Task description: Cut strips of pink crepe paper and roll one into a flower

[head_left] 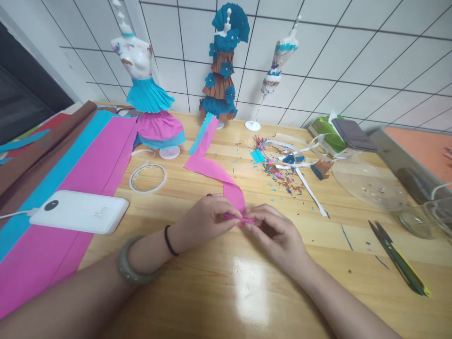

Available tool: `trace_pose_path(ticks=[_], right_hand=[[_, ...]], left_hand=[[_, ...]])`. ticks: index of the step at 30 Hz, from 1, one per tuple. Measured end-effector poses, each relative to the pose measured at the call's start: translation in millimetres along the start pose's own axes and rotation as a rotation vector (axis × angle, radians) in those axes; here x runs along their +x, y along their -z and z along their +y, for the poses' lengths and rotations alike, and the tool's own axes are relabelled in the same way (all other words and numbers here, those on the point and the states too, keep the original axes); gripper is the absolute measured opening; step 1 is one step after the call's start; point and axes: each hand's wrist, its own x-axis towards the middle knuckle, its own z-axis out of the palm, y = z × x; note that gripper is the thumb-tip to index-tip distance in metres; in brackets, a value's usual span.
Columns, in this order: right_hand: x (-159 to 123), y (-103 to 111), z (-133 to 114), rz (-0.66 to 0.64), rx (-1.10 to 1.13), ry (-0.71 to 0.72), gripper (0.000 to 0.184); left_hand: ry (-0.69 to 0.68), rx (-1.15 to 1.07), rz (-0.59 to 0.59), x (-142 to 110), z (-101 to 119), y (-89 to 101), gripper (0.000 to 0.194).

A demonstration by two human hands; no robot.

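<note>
A long pink crepe paper strip (215,172) runs from the back of the table toward me, its far end edged in blue. Its near end is gathered into tight folds between my hands. My left hand (208,217) pinches the left side of the folded bundle with thumb and fingers. From the other side, my right hand (277,233) grips the bundle's right end between thumb and forefinger. The fingertips of both hands nearly meet over the table's middle.
Three small mannequins stand at the back, one in a blue and pink skirt (150,96). A power bank (79,212) lies on layered paper sheets (102,155) at left, beside a tape roll (147,178). Paper scraps (282,176), a phone (353,135) and green-handled scissors (399,259) are at right.
</note>
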Motion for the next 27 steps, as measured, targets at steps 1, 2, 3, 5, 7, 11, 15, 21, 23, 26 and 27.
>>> trace_pose_path(ticks=[1,2,3,5,7,11,15,21,23,26,27], right_hand=[[-0.1,-0.3,0.4,-0.001,0.010,0.006,0.011],[-0.1,-0.4,0.8,-0.005,0.019,0.010,0.011],[-0.2,-0.5,1.1,-0.009,0.029,0.010,0.011],[-0.2,-0.2,1.4,-0.009,0.050,-0.006,0.010],[-0.3,0.5,1.5,0.006,0.063,-0.037,0.009],[-0.5,1.5,1.9,0.029,0.063,-0.080,0.010],[-0.4,0.8,1.3,0.039,0.083,-0.069,0.013],[0.6,0.8,-0.9,0.007,0.083,-0.034,0.010],[0.5,1.4,-0.5,0.007,0.081,-0.039,0.009],[-0.2,1.8,0.9,-0.002,0.078,-0.053,0.009],[-0.5,1.8,1.4,-0.005,0.077,-0.060,0.010]], left_hand=[[0.002,0.006,-0.003,-0.2,-0.2,-0.2,0.010],[0.003,0.011,-0.006,-0.4,-0.2,-0.4,0.010],[0.004,0.012,-0.006,-0.5,0.0,-0.4,0.010],[0.008,-0.010,0.002,-0.6,1.1,0.0,0.009],[0.037,-0.057,0.018,-0.3,3.0,0.9,0.007],[0.160,-0.159,0.048,1.1,6.1,3.1,0.006],[0.188,-0.167,0.030,0.6,5.0,2.9,0.007],[0.143,-0.126,-0.007,-1.1,3.0,1.6,0.008],[0.161,-0.134,-0.015,-0.8,3.2,2.0,0.007],[0.184,-0.159,-0.035,-0.1,4.2,2.7,0.008],[0.189,-0.165,-0.038,0.1,4.6,2.9,0.008]])
